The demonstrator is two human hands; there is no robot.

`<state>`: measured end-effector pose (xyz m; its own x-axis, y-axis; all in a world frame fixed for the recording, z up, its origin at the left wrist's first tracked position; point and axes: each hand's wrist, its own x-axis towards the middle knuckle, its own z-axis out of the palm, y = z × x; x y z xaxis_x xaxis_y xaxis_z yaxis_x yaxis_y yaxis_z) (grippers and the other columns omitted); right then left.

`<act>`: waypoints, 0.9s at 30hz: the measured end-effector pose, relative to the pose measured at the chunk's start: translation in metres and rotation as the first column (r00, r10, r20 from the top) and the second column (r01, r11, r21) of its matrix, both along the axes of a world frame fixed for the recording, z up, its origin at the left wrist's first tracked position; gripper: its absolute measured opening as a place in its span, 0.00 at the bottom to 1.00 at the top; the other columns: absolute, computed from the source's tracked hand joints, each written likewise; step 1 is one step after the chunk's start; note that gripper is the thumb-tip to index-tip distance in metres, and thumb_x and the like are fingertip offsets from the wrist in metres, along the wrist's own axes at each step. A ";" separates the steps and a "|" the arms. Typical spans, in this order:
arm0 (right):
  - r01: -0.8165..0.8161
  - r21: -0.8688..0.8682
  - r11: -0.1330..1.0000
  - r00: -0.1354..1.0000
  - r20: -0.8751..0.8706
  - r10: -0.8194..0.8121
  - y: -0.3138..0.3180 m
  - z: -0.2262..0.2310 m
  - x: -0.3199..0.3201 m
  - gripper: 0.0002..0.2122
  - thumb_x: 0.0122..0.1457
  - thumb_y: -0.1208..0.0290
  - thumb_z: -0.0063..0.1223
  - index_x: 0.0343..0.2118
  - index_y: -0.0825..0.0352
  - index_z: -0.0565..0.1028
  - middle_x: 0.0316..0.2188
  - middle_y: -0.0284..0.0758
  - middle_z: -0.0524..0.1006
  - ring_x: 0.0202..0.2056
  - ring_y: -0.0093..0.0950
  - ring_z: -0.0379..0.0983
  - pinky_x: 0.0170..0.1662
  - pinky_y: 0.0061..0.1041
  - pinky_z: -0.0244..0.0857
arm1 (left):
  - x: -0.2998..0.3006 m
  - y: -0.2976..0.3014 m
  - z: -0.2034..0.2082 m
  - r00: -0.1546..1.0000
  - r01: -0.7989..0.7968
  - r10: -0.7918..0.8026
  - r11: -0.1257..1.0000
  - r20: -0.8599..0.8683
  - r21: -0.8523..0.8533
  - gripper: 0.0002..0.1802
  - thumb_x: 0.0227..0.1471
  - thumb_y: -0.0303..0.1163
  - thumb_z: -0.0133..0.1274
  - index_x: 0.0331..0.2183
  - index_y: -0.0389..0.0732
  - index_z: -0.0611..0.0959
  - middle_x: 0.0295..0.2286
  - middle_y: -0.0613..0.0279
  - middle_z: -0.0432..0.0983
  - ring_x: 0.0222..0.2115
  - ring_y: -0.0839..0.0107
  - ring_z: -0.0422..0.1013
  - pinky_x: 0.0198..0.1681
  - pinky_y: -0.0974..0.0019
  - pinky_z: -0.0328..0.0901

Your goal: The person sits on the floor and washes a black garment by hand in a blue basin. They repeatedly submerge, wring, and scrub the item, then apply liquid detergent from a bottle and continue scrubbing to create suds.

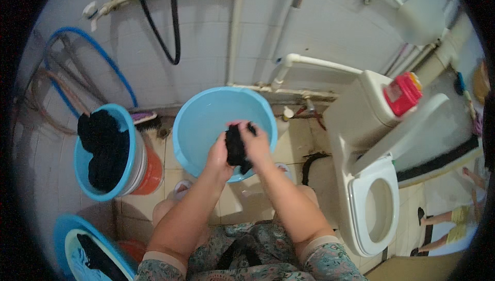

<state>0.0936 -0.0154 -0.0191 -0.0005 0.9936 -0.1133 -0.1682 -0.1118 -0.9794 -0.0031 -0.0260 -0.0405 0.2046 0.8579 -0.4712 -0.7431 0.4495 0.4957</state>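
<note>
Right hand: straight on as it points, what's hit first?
The crumpled black cloth, already in the right hand's grip. Past that, the line seems to run to the far side of the round, light-blue plastic basin; height above it is unclear.

Black cloth (235,146), light-blue basin (202,122)

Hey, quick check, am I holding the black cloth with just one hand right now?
No, the left hand and the right hand both hold the black cloth over the light-blue basin.
</note>
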 end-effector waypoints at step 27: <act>-0.197 -0.264 0.944 0.930 -0.355 0.095 0.037 -0.022 0.045 0.23 0.53 0.74 0.51 0.52 0.69 0.59 0.43 0.41 0.70 0.44 0.30 0.67 0.48 0.29 0.61 | -0.067 0.051 0.000 0.899 -0.438 0.438 0.895 0.015 0.090 0.14 0.48 0.35 0.52 0.39 0.42 0.76 0.35 0.62 0.73 0.37 0.66 0.69 0.46 0.61 0.62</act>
